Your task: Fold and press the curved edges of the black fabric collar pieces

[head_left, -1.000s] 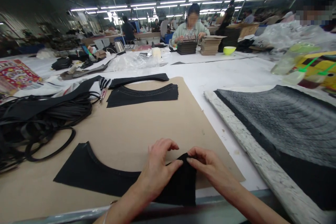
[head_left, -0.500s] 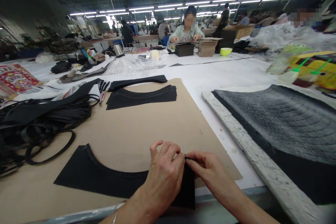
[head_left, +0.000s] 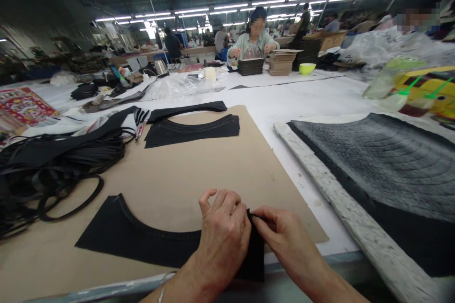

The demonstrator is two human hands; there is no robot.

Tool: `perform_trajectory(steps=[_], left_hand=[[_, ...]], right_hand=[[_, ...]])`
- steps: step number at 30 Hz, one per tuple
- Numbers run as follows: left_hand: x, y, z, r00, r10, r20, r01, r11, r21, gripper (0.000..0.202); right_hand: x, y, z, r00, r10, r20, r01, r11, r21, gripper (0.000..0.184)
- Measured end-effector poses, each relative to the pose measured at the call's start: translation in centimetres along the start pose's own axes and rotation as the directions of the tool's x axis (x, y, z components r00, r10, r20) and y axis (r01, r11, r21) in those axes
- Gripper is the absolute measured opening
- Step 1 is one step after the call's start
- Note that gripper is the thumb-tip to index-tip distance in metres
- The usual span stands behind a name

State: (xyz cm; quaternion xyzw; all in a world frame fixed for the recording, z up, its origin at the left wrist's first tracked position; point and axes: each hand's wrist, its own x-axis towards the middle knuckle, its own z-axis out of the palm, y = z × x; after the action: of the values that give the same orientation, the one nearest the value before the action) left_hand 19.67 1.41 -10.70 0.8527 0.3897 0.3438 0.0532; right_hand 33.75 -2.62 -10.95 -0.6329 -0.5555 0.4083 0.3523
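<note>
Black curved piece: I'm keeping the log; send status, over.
Right hand pinching the black curved piece at its right end. Left hand on it alongside, grip hidden. Left end flat on brown sheet. Black cords left, not touching.

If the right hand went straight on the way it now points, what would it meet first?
Beyond the edge of the curved black piece that it pinches, the right hand, pointing leftward, would probably meet the left hand first; the depth between them is hard to judge.

Thin silvery bracelet (head_left: 161,293) on the left wrist (head_left: 179,278)
</note>
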Motion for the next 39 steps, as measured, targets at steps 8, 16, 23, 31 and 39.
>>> perform_trajectory(steps=[8, 16, 23, 31, 39], left_hand=[[-0.1, 0.2, -0.5, 1.000, -0.026, 0.013, 0.027, 0.998, -0.064, 0.016], [-0.4, 0.3, 0.2, 0.996, -0.052, 0.073, 0.055, 0.997, -0.047, 0.017], [-0.4, 0.4, 0.0, 0.995, -0.030, 0.096, 0.034, 0.999, -0.039, 0.019], [-0.4, 0.5, -0.1, 0.991, 0.011, 0.133, -0.013, 1.000, 0.019, 0.019], [-0.1, 0.9, 0.6, 0.995, -0.071, 0.075, 0.069, 0.997, 0.029, 0.021]], right_hand=[[0.1, 0.6, -0.3, 0.999, 0.041, -0.013, -0.040, 0.996, 0.077, 0.030], [-0.1, 0.2, -0.1, 1.000, -0.006, -0.009, 0.007, 0.996, 0.085, 0.028], [-0.4, 0.2, -0.2, 0.996, -0.089, -0.028, 0.088, 0.995, -0.038, 0.027], [-0.5, 0.2, -0.3, 0.983, -0.182, -0.020, 0.176, 0.970, -0.170, 0.026], [-0.7, 0.0, 0.0, 0.987, -0.151, -0.049, 0.141, 0.976, -0.167, 0.024]])
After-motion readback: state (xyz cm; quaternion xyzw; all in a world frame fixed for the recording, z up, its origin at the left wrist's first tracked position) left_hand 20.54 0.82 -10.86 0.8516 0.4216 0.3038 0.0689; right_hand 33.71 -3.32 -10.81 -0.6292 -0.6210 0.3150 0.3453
